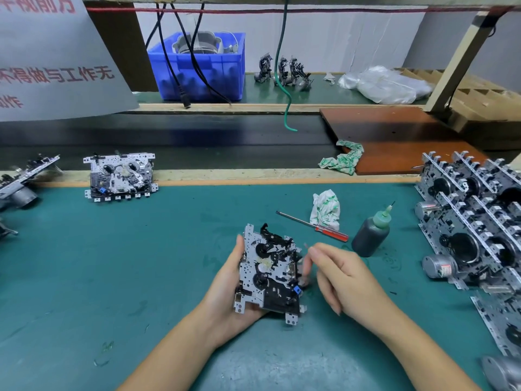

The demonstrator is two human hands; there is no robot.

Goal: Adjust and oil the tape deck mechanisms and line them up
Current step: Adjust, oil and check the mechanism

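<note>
A tape deck mechanism (pixel 267 273), a silver plate with black parts and a small blue piece, sits face up in my left hand (pixel 228 289), which grips it from the left edge and underneath, above the green mat. My right hand (pixel 341 277) hovers just right of the mechanism, its blurred fingertips at the right edge; whether they pinch anything I cannot tell. A dark oil bottle (pixel 370 235) with a green nozzle stands upright beyond my right hand. A red-handled screwdriver (pixel 313 225) lies on the mat behind the mechanism.
Several mechanisms (pixel 473 230) stand in rows at the right. Another mechanism (pixel 121 176) lies at the mat's far left edge, another one (pixel 19 182) further left. A crumpled rag (pixel 325 208) sits by the screwdriver, a second rag (pixel 342 158) behind. A blue bin (pixel 197 69) stands beyond.
</note>
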